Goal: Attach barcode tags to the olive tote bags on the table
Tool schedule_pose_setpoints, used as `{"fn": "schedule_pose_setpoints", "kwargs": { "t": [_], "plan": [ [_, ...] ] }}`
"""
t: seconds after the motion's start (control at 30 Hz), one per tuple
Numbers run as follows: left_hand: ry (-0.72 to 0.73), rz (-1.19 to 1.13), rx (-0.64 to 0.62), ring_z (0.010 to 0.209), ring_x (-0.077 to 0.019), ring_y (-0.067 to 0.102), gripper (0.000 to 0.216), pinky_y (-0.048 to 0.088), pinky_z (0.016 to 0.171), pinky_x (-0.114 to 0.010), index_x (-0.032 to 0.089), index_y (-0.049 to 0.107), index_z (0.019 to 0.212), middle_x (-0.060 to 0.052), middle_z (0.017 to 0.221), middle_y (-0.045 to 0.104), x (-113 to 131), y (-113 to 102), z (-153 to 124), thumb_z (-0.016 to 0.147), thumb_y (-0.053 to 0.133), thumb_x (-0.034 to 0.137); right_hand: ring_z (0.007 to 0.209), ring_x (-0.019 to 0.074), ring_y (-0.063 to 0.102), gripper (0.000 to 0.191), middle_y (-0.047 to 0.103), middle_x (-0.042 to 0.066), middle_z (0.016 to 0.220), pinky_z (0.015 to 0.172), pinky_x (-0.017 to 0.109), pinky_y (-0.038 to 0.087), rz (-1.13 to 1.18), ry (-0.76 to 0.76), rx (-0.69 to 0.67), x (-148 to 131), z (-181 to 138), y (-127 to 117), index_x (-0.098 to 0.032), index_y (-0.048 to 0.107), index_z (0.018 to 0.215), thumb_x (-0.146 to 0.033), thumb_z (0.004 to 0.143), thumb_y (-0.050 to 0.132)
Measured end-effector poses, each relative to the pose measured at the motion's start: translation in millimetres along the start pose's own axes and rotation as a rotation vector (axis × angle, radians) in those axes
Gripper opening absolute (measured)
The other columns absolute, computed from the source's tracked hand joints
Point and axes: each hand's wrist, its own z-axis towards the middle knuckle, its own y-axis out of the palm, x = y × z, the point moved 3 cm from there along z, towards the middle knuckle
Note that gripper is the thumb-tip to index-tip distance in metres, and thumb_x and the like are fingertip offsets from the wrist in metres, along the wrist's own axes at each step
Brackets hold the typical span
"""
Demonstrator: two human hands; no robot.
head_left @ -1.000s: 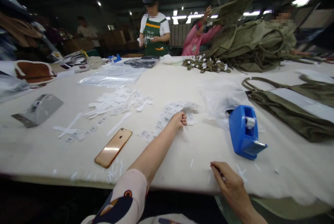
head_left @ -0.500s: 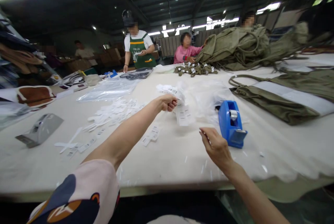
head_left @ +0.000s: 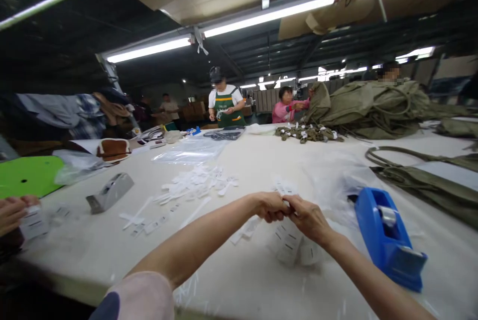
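— Changed since a moment back? Left hand [head_left: 269,206] lifted off the table [head_left: 261,160] with a strip of barcode labels [head_left: 287,243]; right hand [head_left: 308,218] brought up from the near edge.

— Met now, then?

— Yes — knuckles touching above the cloth, fingers of both pinched onto the strip's top, the labels hanging below the hands, just over the table.

— Grip firm?

— Closed on the strip, both sides, by the look of it. Handling passed from picking up to two-handed work on the labels.

— Nearby?

— Blue tape dispenser [head_left: 388,238] just to the right, untouched. Loose white tags [head_left: 194,185] scattered farther left. Grey dispenser [head_left: 110,191] well apart.
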Motion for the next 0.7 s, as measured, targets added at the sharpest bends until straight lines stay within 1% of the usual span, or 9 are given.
{"fn": "schedule_pose_setpoints", "kwargs": {
  "t": [0.07,0.17,0.27,0.37,0.43,0.53,0.6,0.63,0.7],
  "plan": [
    [0.017,0.009,0.015,0.032,-0.0054,0.024,0.024,0.013,0.033,-0.016,0.016,0.04,0.047,0.003,0.039,0.033,-4.0,2.1,-0.1,0.067,0.052,0.011,0.069,0.0118,0.057,0.026,0.06,0.002,0.081,0.061,0.021,0.043,-0.008,0.023,-0.022,1.0,-2.5,6.8,-0.02,0.059,0.097,-0.011,0.078,0.043],
    [0.089,-0.024,0.073,0.031,-0.0051,0.023,0.022,0.012,0.034,-0.017,0.016,0.041,0.049,0.004,0.039,0.033,-7.0,3.7,-1.2,0.068,0.049,0.011,0.061,0.011,0.054,0.019,0.057,0.001,0.072,0.056,0.02,0.037,-0.131,0.021,-0.004,1.2,-2.7,12.4,-0.02,0.061,0.082,-0.016,0.081,0.042],
    [0.179,-0.126,0.096,0.031,-0.0041,0.021,0.021,0.012,0.035,-0.018,0.017,0.039,0.052,0.006,0.04,0.029,-9.0,2.6,-4.0,0.071,0.044,0.011,0.057,0.0116,0.052,0.02,0.056,0.002,0.068,0.054,0.022,0.032,-0.319,-0.006,0.062,-1.4,0.9,10.8,-0.018,0.062,0.078,-0.02,0.084,0.043],
    [0.26,-0.298,0.071,0.031,-0.0033,0.018,0.018,0.01,0.036,-0.018,0.016,0.042,0.056,0.007,0.04,0.028,-17.1,-0.4,-1.5,0.073,0.041,0.013,0.056,0.0132,0.051,0.024,0.056,0.004,0.067,0.054,0.025,0.03,-0.463,-0.014,0.05,-5.0,5.7,10.8,-0.017,0.061,0.073,-0.025,0.086,0.043],
    [0.289,-0.439,0.063,0.031,-0.0031,0.018,0.017,0.008,0.037,-0.019,0.017,0.041,0.057,0.007,0.039,0.029,-28.7,-1.6,5.8,0.073,0.042,0.014,0.057,0.0141,0.052,0.025,0.057,0.004,0.068,0.054,0.025,0.029,-0.506,-0.003,-0.037,-6.3,8.0,15.4,-0.017,0.061,0.071,-0.025,0.086,0.043],
    [0.286,-0.586,0.084,0.03,-0.0034,0.02,0.016,0.009,0.037,-0.019,0.017,0.038,0.056,0.007,0.039,0.032,-53.3,1.5,23.1,0.071,0.044,0.015,0.059,0.0142,0.055,0.02,0.06,0.005,0.071,0.054,0.025,0.03,-0.494,0.035,-0.279,-6.5,10.5,25.6,-0.017,0.06,0.072,-0.021,0.084,0.045],
    [0.291,-0.642,0.104,0.03,-0.0038,0.023,0.015,0.011,0.036,-0.019,0.017,0.039,0.057,0.007,0.039,0.034,-70.2,5.9,36.4,0.07,0.046,0.015,0.06,0.0142,0.056,0.015,0.062,0.004,0.073,0.053,0.024,0.03,-0.428,0.078,-0.465,-8.0,15.8,30.0,-0.018,0.062,0.078,-0.017,0.079,0.047],
    [0.299,-0.673,0.112,0.03,-0.004,0.024,0.014,0.013,0.036,-0.019,0.017,0.039,0.057,0.007,0.04,0.035,-77.9,8.3,43.1,0.069,0.047,0.015,0.061,0.0143,0.057,0.017,0.063,0.003,0.072,0.053,0.024,0.031,-0.376,0.102,-0.537,-10.3,21.4,30.6,-0.019,0.063,0.084,-0.015,0.077,0.048],
    [0.32,-0.743,0.12,0.031,-0.0045,0.026,0.012,0.015,0.037,-0.019,0.017,0.041,0.058,0.007,0.041,0.036,-91.2,12.8,55.8,0.068,0.047,0.015,0.064,0.014,0.058,0.025,0.064,0.002,0.074,0.056,0.023,0.034,-0.258,0.132,-0.598,-19.5,41.2,29.9,-0.022,0.063,0.093,-0.014,0.075,0.047]
  ]
}}
